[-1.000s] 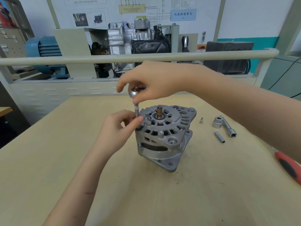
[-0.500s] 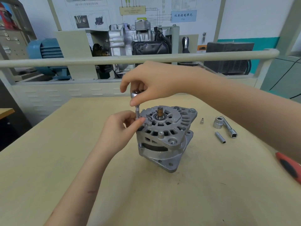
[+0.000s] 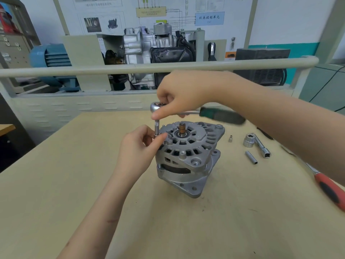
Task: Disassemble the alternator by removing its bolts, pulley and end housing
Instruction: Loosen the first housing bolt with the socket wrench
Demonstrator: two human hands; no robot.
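Left hand [image 3: 139, 146]: we see it at centre left of the frame, thumb and fingers pinching the lower end of the socket extension [image 3: 156, 128] at the alternator's left edge.
Ratchet [image 3: 157, 107]: its round silver head sits atop the upright extension, just above centre; its green and black handle [image 3: 222, 116], blurred, runs toward the right.
Right hand [image 3: 183, 94]: we see it above centre, coming in from the right, fingers curled down over the ratchet head and gripping it.
Alternator [image 3: 188, 157]: it stands at the centre of the frame on the tan surface [image 3: 74, 184], vented end housing [image 3: 190, 143] up, its shaft [image 3: 182, 128] upright in the middle with no pulley on it.
Loose pieces: right of the alternator we find a small socket [image 3: 230, 138], a wide socket [image 3: 248, 140], a long adapter [image 3: 262, 147] and a slim socket [image 3: 251, 157], all lying near one another.
Red handle [image 3: 330, 191]: a red and black tool lies at the right edge, partly under the right forearm.
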